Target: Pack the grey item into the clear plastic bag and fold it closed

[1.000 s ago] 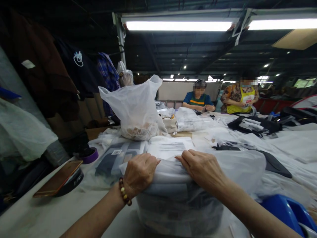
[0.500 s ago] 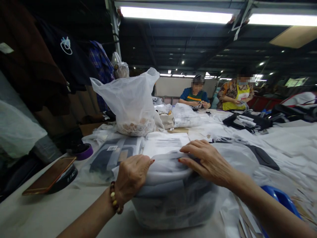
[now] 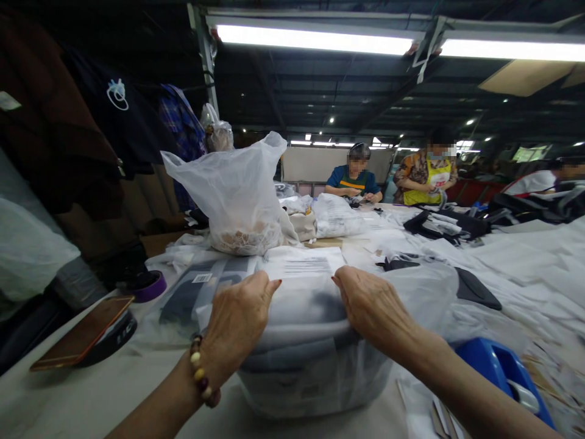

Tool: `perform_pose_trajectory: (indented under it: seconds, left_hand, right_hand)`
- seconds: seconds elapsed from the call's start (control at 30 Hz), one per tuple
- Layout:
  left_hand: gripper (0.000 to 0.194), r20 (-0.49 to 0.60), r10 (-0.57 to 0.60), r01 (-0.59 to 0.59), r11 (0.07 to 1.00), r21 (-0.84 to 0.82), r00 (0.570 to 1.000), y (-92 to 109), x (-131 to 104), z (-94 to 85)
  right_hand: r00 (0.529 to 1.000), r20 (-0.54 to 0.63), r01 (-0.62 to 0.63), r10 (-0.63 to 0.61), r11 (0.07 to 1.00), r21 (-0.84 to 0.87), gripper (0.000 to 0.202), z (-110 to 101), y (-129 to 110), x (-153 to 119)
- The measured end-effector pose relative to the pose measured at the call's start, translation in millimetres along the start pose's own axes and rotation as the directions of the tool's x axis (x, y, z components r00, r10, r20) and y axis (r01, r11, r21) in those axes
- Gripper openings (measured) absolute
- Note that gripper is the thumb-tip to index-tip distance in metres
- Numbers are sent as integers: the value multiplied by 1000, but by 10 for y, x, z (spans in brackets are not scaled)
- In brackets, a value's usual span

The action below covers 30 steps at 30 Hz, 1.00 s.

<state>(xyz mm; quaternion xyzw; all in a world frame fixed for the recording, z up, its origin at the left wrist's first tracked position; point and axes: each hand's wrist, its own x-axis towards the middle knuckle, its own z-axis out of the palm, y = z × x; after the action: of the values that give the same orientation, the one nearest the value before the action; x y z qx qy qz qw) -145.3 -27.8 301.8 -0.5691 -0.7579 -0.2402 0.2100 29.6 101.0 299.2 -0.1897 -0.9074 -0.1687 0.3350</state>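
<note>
A frosted plastic bag stands on the table in front of me, with a bulky dark grey item showing dimly through it. My left hand grips the bag's top at its left side, fingers closed and thumb pointing inward. On the opposite side my right hand pinches the plastic, its fingertips curled out of sight. Between the hands the film lies over the grey item's top. A beaded bracelet circles my left wrist. Behind the bag lies a white sheet with printed lines.
Left are a bagged dark item with a barcode label, a phone on a black roll and purple tape. A blue tape dispenser stands right. Behind rises a white plastic bag of scraps. Two people work across the table.
My right hand has gone from fingers spread over the bag's top to closed on its right side. The view has shifted slightly, showing more of the blue dispenser.
</note>
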Motion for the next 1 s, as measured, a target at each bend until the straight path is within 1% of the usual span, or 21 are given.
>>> perform_pose_trajectory:
  seconds: [0.07,0.13,0.2,0.27,0.33,0.4,0.47,0.5,0.53,0.57,0.63,0.67,0.7,0.73,0.8,0.83,0.9,0.93,1.0]
  left_hand:
    - [31,-60,26,-26,1000,15,998,22,-23,33]
    - [35,-131,104,-107,994,-13,986,27,-82,94]
    - [37,-201,234,-243,970,-23,951,24,-170,177]
    - [32,-254,347,-358,934,3,903,20,-258,258]
    - [29,-275,392,-400,916,32,878,15,-309,310]
    - [30,-275,395,-400,916,39,877,5,-308,314]
    - [34,-252,379,-391,920,4,890,-9,-267,272]
    - [37,-238,366,-382,924,-22,900,-16,-241,243]
    - [38,-232,354,-373,927,-44,906,-22,-216,214]
    - [39,-238,343,-366,929,-56,909,-27,-195,190]
    - [40,-291,335,-362,931,-41,896,-29,-169,166]
    - [40,-324,333,-360,933,-27,886,-25,-163,166]
    - [40,-347,329,-357,934,-18,878,-16,-160,173]
    - [39,-359,326,-355,935,-14,875,-5,-159,183]
    - [38,-370,324,-353,936,-11,871,18,-156,205]
    - [38,-374,321,-350,937,-10,870,27,-152,212]
    - [38,-385,310,-342,939,-15,869,31,-138,211]
    - [37,-377,298,-333,943,-28,877,27,-129,202]
    - [37,-319,261,-290,956,-47,911,20,-114,161]
  right_hand:
    - [1000,15,-3,3,999,-39,25,39,-1,-9]
    - [1000,21,-6,8,998,-64,27,64,17,-22]
    - [1000,23,-2,3,997,-80,31,92,35,-47]
    - [999,34,11,-8,997,-81,34,129,41,-78]
    - [998,68,10,-5,998,-61,35,158,39,-93]
    - [989,136,-52,53,999,-12,36,151,42,-75]
    - [956,256,-169,144,983,76,38,85,57,-24]
    - [927,332,-227,175,965,127,42,32,69,7]
    - [894,411,-271,178,946,179,50,-31,84,39]
    - [860,486,-295,156,929,225,62,-98,100,68]
    - [793,605,-298,70,911,285,87,-229,132,113]
    - [766,642,-286,29,910,300,97,-284,145,128]
    - [743,669,-270,-6,912,308,102,-330,156,141]
    - [720,692,-251,-38,916,312,102,-367,163,151]
    - [678,731,-224,-79,925,308,89,-414,166,173]
    - [659,747,-226,-83,926,302,81,-427,163,185]
    - [621,781,-274,-62,917,291,64,-437,150,210]
    - [613,789,-308,-40,908,285,58,-436,141,220]
    - [614,790,-359,7,893,271,46,-424,124,232]
